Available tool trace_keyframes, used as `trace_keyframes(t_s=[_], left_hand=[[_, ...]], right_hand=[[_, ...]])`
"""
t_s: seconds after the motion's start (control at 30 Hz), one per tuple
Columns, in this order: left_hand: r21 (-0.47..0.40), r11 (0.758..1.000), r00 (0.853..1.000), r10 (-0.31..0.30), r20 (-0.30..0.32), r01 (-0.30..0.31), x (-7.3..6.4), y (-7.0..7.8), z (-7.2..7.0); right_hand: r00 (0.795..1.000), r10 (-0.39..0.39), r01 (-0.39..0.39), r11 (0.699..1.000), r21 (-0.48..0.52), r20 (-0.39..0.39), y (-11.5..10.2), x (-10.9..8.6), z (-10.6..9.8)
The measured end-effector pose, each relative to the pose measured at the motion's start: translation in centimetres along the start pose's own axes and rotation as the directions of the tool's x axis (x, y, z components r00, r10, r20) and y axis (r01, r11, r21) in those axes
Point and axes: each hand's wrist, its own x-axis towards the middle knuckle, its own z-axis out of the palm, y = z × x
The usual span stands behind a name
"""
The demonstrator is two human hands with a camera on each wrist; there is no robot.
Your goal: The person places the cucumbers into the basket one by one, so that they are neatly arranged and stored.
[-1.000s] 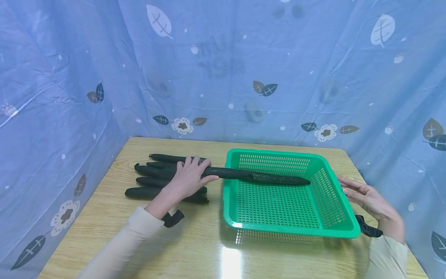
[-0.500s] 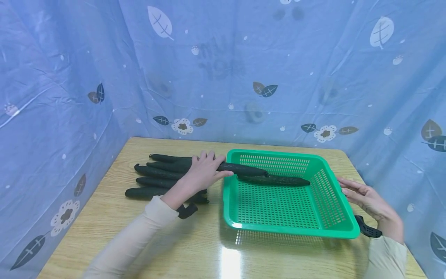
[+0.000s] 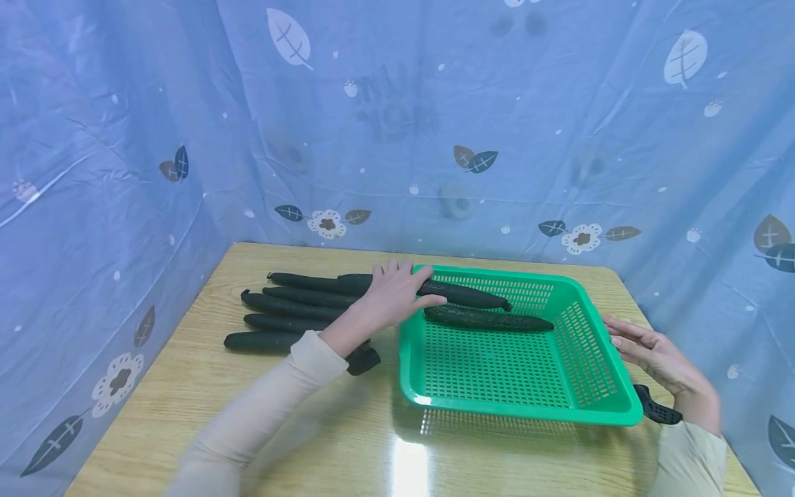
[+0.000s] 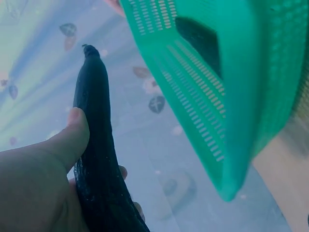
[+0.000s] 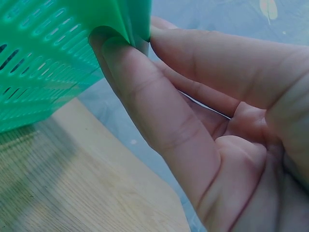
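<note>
My left hand (image 3: 394,293) grips a long dark green cucumber (image 3: 468,295) around its middle. That cucumber tilts over the left rim of the green plastic basket (image 3: 515,413), one end above the basket's inside. In the left wrist view, thumb and fingers wrap the cucumber (image 4: 94,125) from both sides. Another cucumber (image 3: 491,319) lies inside the basket toward the back. My right hand (image 3: 658,355) is at the basket's right rim. The right wrist view shows its thumb and finger pinching the rim (image 5: 137,21). Several cucumbers (image 3: 263,342) lie side by side on the table at left.
The wooden table (image 3: 323,442) carries the basket and the cucumbers. A blue patterned curtain (image 3: 397,124) hangs behind the table and along both sides. My black wrist strap (image 3: 363,360) passes close to the cucumbers' right ends.
My left hand has moved right with its cucumber, from over the cucumbers on the table to the basket's left rim. The right hand and basket have stayed in place.
</note>
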Motion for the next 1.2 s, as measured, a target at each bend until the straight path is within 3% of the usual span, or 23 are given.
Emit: trace_keyframes(t_s=[0.23, 0.53, 0.8, 1.2], left_hand=[[-0.028, 0.999, 0.999, 0.018, 0.036, -0.017, 1.0, 2.2, -0.4], [-0.032, 0.998, 0.998, 0.048, 0.041, -0.047, 2.3, 5.2, -0.1], [-0.020, 0.998, 0.997, 0.057, 0.060, -0.056, 3.5, 7.4, 1.0], [-0.045, 0.998, 0.989, 0.043, 0.141, -0.037, 5.4, 9.5, 3.6]], right_hand=[[1.000, -0.017, 0.016, 0.999, 0.029, 0.017, -0.2, -0.1, -0.1], [1.000, 0.017, -0.017, 1.000, -0.022, -0.008, -0.4, 0.0, -0.1], [1.000, -0.007, 0.007, 1.000, 0.015, 0.012, -0.5, 0.2, -0.1], [0.999, -0.032, 0.030, 0.997, 0.065, 0.031, -0.1, 0.1, -0.1]])
